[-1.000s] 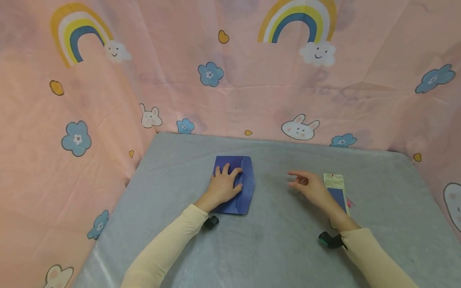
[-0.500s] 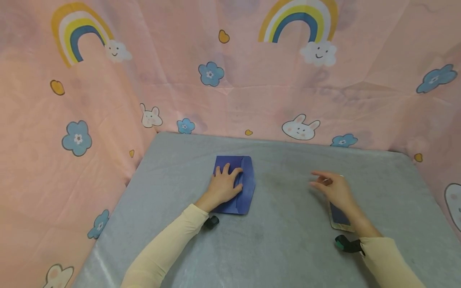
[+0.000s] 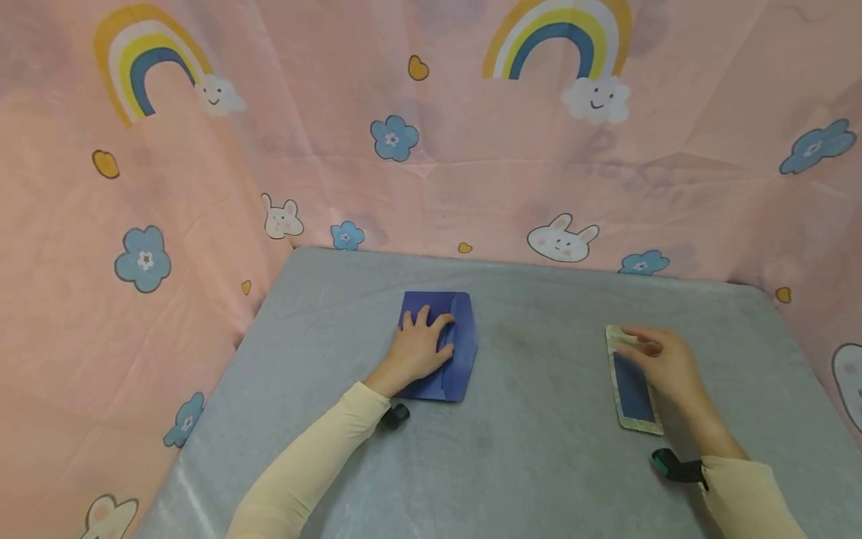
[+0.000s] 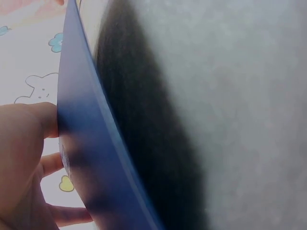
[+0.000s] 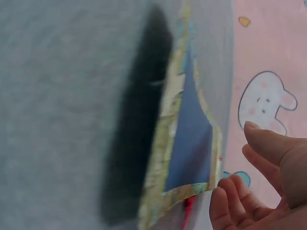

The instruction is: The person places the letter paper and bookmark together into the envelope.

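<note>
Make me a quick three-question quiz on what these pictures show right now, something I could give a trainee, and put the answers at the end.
1. True or false: the left hand rests on the blue envelope.

2. Which of these is nearest to the right hand?
A) the blue envelope
B) the pale-bordered blue panel
C) the left hand

3. In the right wrist view, what colour is the thin strip showing just below the pale-bordered blue panel?

Key:
1. True.
2. B.
3. Red.
</note>
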Tool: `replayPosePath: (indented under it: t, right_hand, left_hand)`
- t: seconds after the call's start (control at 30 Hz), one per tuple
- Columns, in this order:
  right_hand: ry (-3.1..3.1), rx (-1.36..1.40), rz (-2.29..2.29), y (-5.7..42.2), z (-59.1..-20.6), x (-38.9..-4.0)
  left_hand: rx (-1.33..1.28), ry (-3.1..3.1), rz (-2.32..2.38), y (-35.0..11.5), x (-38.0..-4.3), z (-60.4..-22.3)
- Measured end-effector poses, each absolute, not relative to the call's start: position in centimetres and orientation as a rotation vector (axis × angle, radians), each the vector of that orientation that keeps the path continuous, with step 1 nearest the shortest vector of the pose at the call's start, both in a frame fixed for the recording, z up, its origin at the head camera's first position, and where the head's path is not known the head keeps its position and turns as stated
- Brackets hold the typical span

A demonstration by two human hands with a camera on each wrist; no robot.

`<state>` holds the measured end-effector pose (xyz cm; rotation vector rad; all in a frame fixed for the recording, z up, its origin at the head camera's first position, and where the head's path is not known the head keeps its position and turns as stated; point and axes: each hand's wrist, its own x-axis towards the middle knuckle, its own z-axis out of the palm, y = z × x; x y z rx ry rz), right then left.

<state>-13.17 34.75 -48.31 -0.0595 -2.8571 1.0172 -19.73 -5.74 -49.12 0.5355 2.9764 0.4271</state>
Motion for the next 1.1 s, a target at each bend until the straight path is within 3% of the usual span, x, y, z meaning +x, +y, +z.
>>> replayPosePath:
  t: [1.1]
  right_hand:
    - [-3.074,-0.079,0.95,35.7,-49.5,-13.6]
  left_hand:
    - [0.54,2.988,0.418,-5.7,-19.6,-49.2]
